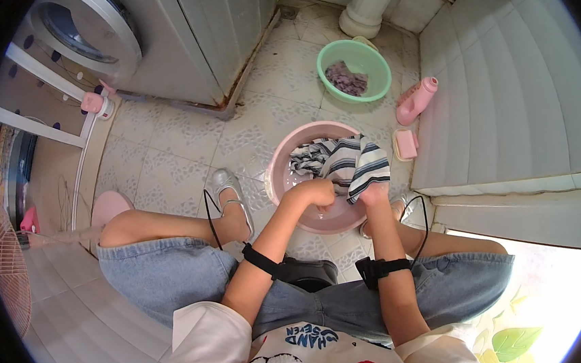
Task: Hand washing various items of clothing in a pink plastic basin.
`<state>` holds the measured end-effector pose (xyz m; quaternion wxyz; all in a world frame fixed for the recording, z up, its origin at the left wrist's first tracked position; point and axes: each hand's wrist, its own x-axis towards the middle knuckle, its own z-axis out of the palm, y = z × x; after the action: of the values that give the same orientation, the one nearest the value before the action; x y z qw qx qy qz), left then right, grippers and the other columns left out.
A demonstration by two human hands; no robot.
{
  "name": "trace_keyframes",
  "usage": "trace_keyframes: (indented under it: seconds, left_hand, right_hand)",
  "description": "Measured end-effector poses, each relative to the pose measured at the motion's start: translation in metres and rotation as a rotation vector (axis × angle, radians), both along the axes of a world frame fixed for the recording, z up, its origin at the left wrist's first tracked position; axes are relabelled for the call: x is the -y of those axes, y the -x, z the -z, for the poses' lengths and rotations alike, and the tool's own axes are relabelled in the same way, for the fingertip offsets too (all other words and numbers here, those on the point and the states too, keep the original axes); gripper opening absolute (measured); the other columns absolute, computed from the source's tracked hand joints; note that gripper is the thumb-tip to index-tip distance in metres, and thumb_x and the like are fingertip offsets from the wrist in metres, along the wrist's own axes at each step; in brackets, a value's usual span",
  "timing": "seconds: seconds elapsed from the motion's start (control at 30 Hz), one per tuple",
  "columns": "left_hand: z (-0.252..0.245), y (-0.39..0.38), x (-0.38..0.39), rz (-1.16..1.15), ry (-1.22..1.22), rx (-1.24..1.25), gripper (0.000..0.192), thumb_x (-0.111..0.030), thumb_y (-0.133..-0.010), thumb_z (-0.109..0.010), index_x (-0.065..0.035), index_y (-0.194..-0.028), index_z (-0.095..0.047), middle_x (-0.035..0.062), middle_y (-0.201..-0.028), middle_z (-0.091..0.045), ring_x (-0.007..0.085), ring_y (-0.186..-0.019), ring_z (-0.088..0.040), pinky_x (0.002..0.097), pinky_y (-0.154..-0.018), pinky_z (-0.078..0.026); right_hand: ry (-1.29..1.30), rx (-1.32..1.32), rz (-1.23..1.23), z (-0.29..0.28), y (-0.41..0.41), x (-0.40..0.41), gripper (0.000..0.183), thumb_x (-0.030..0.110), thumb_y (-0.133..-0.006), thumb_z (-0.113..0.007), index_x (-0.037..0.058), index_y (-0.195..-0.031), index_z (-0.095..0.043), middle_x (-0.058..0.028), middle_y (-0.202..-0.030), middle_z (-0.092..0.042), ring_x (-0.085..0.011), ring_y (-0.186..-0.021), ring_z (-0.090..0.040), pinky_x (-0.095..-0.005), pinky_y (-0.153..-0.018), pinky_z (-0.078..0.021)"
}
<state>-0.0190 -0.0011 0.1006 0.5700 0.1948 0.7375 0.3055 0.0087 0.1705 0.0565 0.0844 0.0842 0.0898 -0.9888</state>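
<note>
A pink plastic basin [271, 183] with water in it stands on the floor between the feet. A striped cloth garment [340, 159] in white, grey and dark blue lies partly in it and rises over its right rim. My right hand [375, 194] is at the garment's lower right corner, its fingers hidden under or behind the cloth. At the garment's lower left edge is my left hand [318, 194], above the water with fingers curled; whether it grips the cloth cannot be told.
Beyond the basin stands a green basin [380, 80] holding a purplish cloth [346, 79]. A pink bottle [417, 101] and a pink soap bar [406, 144] on a dish are by the right wall. A front-loading washing machine [157, 43] stands at upper left, a wire fan guard [7, 260] at far left.
</note>
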Motion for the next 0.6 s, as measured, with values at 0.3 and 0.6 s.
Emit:
trace_keyframes:
  seconds: [0.3,0.6]
  left_hand:
    - [0.003,0.0,-0.003,-0.914,-0.151,-1.117,0.023,-0.014,-0.079,-0.049,-0.0041,-0.099,-0.057,0.016,-0.105,-0.056,0.0312,-0.093,-0.055,0.039,-0.08,-0.043]
    - [0.008,0.001,0.005,-0.999,-0.391,-1.019,0.015,-0.008,-0.075,-0.058,-0.0032,-0.089,-0.061,0.0112,-0.09,-0.06,0.0282,-0.082,-0.058,0.0324,-0.069,-0.046]
  right_hand:
    - [-0.056,-0.046,-0.026,-0.032,-0.002,0.028,0.042,0.032,-0.089,-0.029,0.0061,-0.118,-0.043,-0.0111,-0.119,-0.047,-0.0316,-0.11,-0.043,-0.0461,-0.095,-0.0343]
    - [-0.128,-0.037,-0.032,-0.014,-0.003,0.017,0.043,0.033,-0.089,-0.027,0.0069,-0.122,-0.038,-0.0098,-0.124,-0.043,-0.0292,-0.112,-0.041,-0.0449,-0.097,-0.0304]
